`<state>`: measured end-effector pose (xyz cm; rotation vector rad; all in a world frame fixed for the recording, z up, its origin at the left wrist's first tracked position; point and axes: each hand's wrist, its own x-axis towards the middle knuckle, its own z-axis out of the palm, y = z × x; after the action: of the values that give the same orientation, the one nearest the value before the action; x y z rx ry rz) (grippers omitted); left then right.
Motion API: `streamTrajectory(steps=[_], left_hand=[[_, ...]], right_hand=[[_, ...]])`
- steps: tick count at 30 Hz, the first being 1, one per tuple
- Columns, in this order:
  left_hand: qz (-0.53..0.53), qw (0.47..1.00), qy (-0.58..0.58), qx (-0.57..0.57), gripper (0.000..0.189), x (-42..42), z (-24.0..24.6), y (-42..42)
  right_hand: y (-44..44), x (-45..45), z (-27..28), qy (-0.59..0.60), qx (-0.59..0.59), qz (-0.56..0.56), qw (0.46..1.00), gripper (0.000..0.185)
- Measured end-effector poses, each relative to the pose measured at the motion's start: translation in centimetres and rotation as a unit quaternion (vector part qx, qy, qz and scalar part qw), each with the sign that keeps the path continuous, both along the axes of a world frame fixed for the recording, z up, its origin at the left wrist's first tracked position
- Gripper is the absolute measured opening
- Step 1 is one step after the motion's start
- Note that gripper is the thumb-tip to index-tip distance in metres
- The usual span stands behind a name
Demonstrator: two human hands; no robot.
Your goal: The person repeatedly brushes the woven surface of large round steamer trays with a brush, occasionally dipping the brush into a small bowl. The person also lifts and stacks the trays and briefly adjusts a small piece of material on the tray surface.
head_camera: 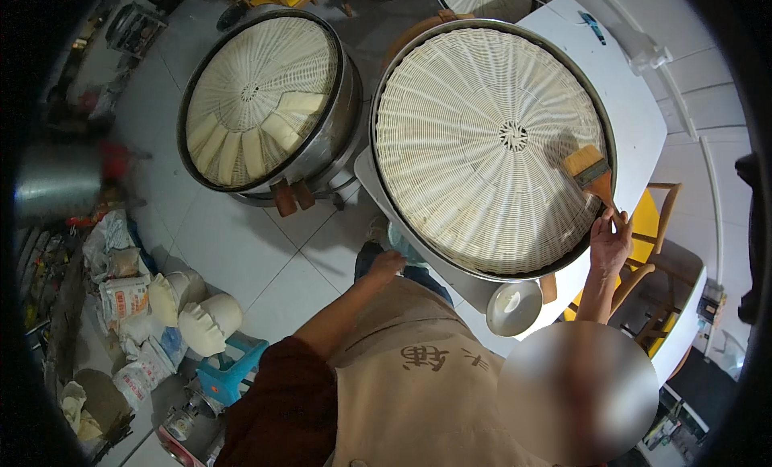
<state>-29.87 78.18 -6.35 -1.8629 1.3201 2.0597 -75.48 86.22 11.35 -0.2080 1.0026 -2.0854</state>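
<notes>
My right hand (610, 244) grips the wooden handle of a flat bristle brush (594, 173). The bristles lie over the right side of a round woven wicker tray (464, 135), inside the rim of a wide metal pan (389, 204). Lower, in front of my apron, is my left hand (383, 268) with its fingers curled. A pale teal translucent item (405, 244) shows just beyond it; whether the hand holds it is unclear. Near the pan's front edge stands a white bowl (514, 319) with a little pale stuff inside.
Left of the pan, a second metal pan (329, 138) bears a wicker tray (253, 57) with several pale flat strips (231, 159). A white table (639, 99) extends rightward past yellow-seated chairs (654, 225). Sacks (126, 304) and a blue plastic stool (232, 370) occupy the lower-left floor.
</notes>
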Motion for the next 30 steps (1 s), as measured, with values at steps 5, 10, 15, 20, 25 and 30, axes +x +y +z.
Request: streamTrajectory(steps=[5, 10, 15, 20, 25, 30], left_hand=[[-0.097, 0.971, -0.067, -0.207, 0.022, 0.1, -5.8, 0.9], [-0.243, 0.950, -0.069, -0.186, 0.020, 1.0, 2.8, -3.4], [-0.345, 0.933, 0.103, -0.031, 0.019, -1.2, 16.8, -7.1], [-0.337, 0.862, 0.203, -0.320, 0.019, -11.0, 22.8, -10.6], [-0.410, 0.692, 0.213, -0.555, 0.010, -22.4, 18.1, -10.0], [-0.481, 0.623, 0.082, -0.612, 0.009, -27.6, 17.2, -8.4]], right_hand=[[-1.4, 1.2, 0.7, -0.011, 0.000, -0.016, 1.000, 0.028], [-0.2, 2.1, 1.2, 0.001, -0.010, -0.048, 0.999, 0.026], [0.4, 2.7, 1.8, -0.018, -0.010, -0.067, 0.998, 0.022], [0.7, 3.8, 3.1, -0.024, 0.003, -0.110, 0.994, 0.023], [0.8, 4.4, 2.7, -0.053, 0.010, -0.122, 0.991, 0.023], [1.7, 4.4, 2.7, -0.076, 0.005, -0.147, 0.986, 0.025]])
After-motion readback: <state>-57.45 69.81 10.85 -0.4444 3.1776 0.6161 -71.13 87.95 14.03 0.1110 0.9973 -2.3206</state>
